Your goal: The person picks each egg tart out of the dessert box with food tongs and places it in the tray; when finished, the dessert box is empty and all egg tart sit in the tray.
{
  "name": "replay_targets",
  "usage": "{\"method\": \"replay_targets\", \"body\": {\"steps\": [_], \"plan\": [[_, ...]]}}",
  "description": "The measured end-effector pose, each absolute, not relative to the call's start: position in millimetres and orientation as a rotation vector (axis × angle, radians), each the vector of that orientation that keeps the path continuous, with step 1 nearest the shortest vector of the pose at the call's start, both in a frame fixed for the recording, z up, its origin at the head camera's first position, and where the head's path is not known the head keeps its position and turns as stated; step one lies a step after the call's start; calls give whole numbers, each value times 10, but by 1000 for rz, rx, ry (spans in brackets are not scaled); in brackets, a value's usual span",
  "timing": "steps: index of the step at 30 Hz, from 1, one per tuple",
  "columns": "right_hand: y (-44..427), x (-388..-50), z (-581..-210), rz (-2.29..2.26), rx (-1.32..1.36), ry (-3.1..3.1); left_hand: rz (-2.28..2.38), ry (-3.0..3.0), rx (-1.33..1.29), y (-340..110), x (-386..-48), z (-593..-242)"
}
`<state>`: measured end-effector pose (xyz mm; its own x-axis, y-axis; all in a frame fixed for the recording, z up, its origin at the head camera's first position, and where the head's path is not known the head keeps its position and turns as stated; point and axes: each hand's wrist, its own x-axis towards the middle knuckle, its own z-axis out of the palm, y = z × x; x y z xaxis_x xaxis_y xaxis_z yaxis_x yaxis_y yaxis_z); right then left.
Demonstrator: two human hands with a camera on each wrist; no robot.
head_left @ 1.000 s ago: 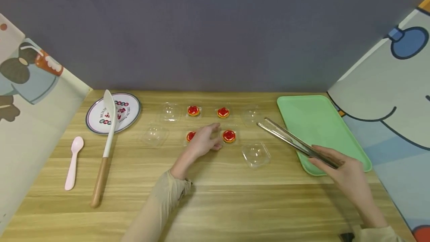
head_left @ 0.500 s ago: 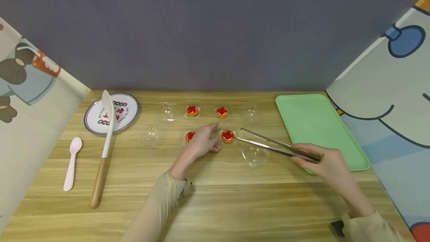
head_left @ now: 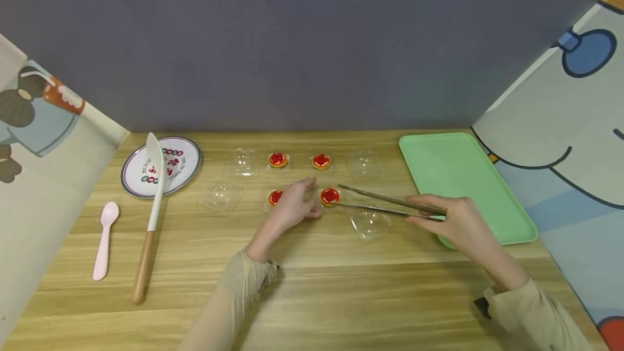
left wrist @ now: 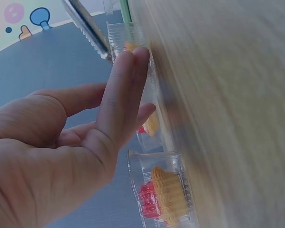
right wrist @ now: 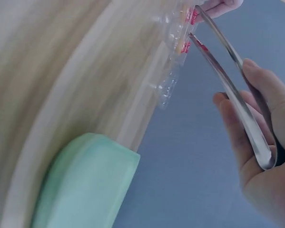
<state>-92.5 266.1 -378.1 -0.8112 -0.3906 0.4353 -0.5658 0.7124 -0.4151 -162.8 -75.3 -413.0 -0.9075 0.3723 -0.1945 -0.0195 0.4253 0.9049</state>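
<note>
The right hand [head_left: 455, 221] grips metal tongs [head_left: 385, 197], whose spread tips stand at either side of the front right red-topped tart [head_left: 330, 196]. The right wrist view shows thumb and fingers around the tongs [right wrist: 244, 114]. Beside that tart's clear box, the left hand [head_left: 292, 206] reaches out with its fingers extended; whether it touches the box cannot be told. It partly covers the front left tart [head_left: 275, 197]. In the left wrist view, a tart [left wrist: 168, 197] in a clear box lies below the left hand [left wrist: 71, 137]. Two more tarts [head_left: 278, 160] [head_left: 321, 161] stand behind.
Clear domed lids [head_left: 222, 195] lie open at both sides of the tarts, one [head_left: 369, 223] under the tongs. A green tray [head_left: 453, 177] is at the right. At the left are a plate [head_left: 182, 169], a long spoon [head_left: 155, 213] lying across it, and a pink spoon [head_left: 103, 248].
The right hand has moved left with the tongs, from near the green tray until the tips reach the front right tart. The left hand has stayed almost still.
</note>
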Motion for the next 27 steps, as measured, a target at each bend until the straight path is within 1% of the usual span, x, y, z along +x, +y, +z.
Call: {"method": "replay_targets", "body": {"steps": [7, 14, 27], "plan": [[2608, -1006, -3670, 775, 788, -2661, 1504, 2278, 272, -734, -1603, -4107], [2578, -1077, -3576, 805, 827, -2734, 1466, 2297, 296, -712, -1601, -4097], [2503, -1145, -3518, 719, 878, -2837, 1522, 2231, 300, -744, -1577, -4121]]}}
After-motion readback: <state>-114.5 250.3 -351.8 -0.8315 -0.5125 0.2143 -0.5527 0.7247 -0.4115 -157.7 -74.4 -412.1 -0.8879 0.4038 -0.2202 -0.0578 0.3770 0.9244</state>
